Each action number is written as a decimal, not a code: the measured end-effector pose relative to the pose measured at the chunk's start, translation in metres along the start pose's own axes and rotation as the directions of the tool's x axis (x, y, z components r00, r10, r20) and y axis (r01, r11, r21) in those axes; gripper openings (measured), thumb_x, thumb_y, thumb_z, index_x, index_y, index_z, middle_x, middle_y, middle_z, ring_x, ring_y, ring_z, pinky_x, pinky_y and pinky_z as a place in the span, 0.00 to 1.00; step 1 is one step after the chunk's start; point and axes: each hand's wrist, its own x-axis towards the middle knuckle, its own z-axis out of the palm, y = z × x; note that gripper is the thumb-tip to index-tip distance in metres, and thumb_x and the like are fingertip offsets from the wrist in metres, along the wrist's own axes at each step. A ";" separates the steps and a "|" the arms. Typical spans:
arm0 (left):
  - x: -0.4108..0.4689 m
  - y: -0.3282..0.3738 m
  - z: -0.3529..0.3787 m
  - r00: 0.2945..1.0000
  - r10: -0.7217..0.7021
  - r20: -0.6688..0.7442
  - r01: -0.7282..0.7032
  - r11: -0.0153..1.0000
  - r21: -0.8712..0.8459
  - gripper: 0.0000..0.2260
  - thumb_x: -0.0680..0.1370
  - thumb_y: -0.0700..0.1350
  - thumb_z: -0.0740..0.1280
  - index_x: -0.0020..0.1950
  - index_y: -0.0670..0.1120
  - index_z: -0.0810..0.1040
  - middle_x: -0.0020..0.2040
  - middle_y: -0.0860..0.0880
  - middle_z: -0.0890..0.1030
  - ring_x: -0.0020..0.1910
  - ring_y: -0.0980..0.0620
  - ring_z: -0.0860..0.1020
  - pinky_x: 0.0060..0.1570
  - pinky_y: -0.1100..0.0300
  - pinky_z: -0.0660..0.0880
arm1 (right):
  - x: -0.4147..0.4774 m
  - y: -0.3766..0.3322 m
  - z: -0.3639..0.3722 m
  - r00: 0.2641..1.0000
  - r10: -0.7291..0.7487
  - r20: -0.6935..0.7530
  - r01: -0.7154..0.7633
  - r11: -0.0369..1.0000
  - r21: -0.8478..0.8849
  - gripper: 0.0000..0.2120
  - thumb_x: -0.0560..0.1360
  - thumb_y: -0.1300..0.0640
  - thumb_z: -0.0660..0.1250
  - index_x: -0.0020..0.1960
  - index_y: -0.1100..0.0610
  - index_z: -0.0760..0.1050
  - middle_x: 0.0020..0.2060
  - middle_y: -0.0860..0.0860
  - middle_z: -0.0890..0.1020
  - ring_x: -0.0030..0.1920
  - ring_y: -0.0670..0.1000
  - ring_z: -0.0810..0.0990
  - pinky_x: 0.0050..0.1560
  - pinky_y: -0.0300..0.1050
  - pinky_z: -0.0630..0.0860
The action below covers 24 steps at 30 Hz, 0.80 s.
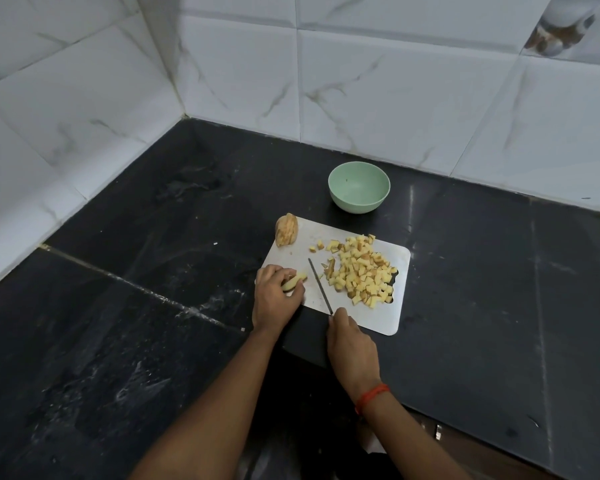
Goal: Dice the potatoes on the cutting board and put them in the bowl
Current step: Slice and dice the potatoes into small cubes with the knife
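Note:
A white cutting board (392, 317) lies on the dark counter. On its right half sits a heap of diced potato (361, 271). A potato chunk with skin (286, 230) stands at the board's far left corner. My left hand (276, 299) grips a potato slice (293, 281) at the board's left edge. My right hand (350, 344) holds a knife (320, 285) by its handle, the blade lying across the board between the slice and the heap. A pale green bowl (359, 187) stands beyond the board, with no potato visible in it.
The black stone counter (136, 306) runs into a corner of white marble-look tiled walls (222, 64) at left and back. The counter's front edge drops off at lower right. A red thread band circles my right wrist.

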 end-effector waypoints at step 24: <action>0.000 0.001 0.000 1.000 -0.002 -0.011 0.002 1.000 -0.013 0.12 0.75 0.49 0.75 0.55 0.46 0.85 0.47 0.57 0.75 0.55 0.56 0.70 0.57 0.58 0.74 | -0.006 0.000 -0.007 0.998 0.006 0.057 -0.005 1.000 -0.014 0.07 0.84 0.52 0.53 0.53 0.54 0.65 0.43 0.51 0.79 0.38 0.60 0.81 0.32 0.47 0.67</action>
